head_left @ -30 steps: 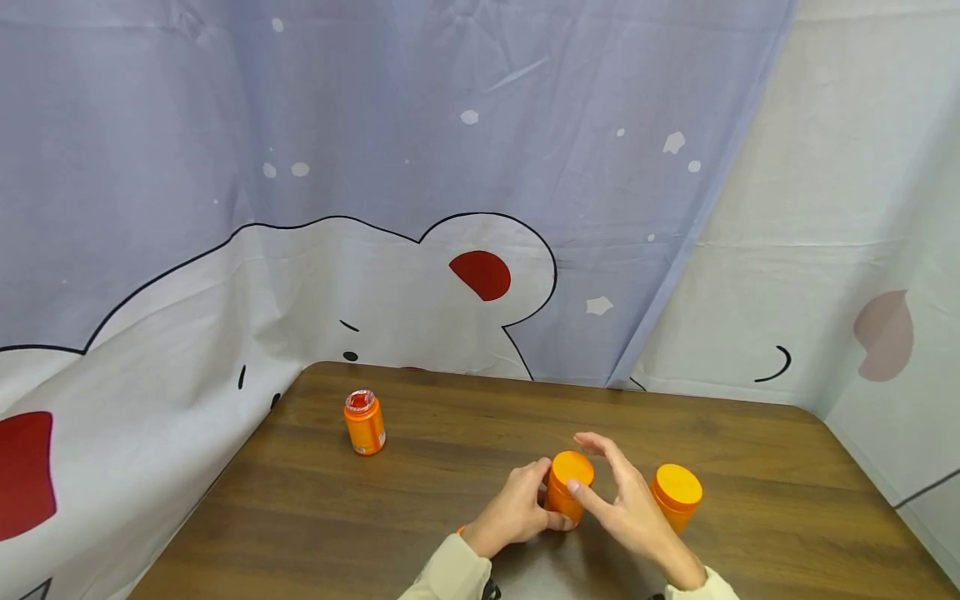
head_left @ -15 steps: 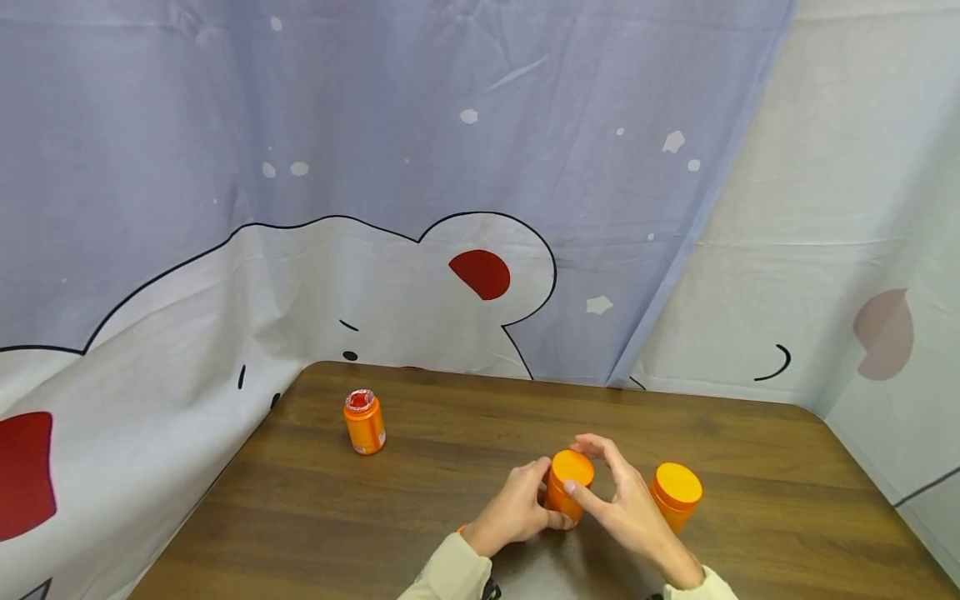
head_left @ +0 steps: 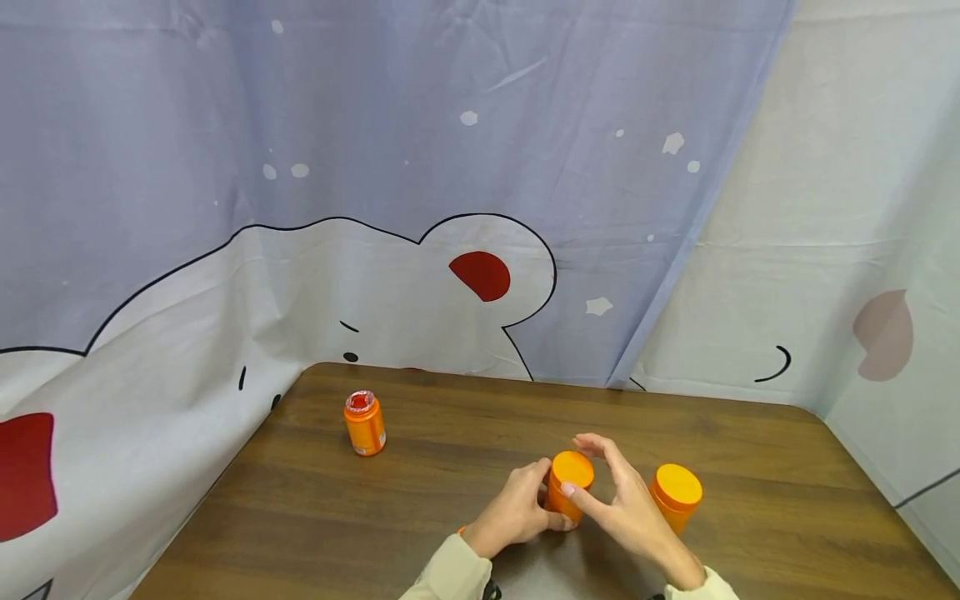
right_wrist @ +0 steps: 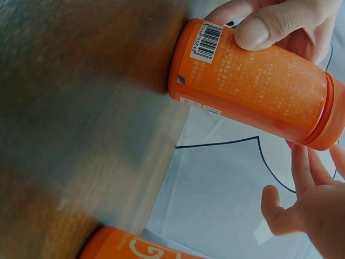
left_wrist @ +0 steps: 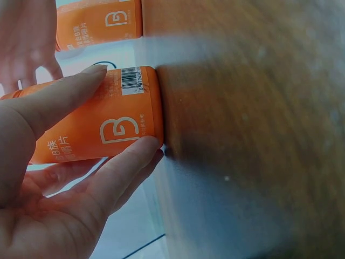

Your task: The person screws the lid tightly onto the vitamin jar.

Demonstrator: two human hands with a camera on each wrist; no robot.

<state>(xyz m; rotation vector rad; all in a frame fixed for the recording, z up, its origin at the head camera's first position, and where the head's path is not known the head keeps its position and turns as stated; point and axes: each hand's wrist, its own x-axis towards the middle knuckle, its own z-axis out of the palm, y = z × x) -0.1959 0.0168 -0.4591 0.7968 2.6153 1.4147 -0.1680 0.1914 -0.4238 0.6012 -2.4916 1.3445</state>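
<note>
An orange pill bottle (head_left: 564, 503) with a flat cap stands upright on the table in front of me. My left hand (head_left: 517, 508) grips its body low down, thumb on one side and fingers on the other, as the left wrist view shows on the bottle (left_wrist: 108, 121). Around the orange cap (head_left: 572, 468) curls my right hand (head_left: 626, 504); its thumb lies at the near edge and a finger at the far edge. In the right wrist view, fingertips (right_wrist: 300, 156) touch the cap's rim (right_wrist: 330, 121).
A second capped orange bottle (head_left: 677, 493) stands just right of my right hand. Far left on the wooden table (head_left: 300, 517) is an uncapped orange bottle (head_left: 365, 423) with torn seal around its mouth. Something orange (head_left: 461, 530) peeks out beside my left wrist. A printed curtain (head_left: 420, 292) hangs behind.
My right thumb has shifted slightly to the left along the near edge of the cap. The left hand and the bottles stay where they were.
</note>
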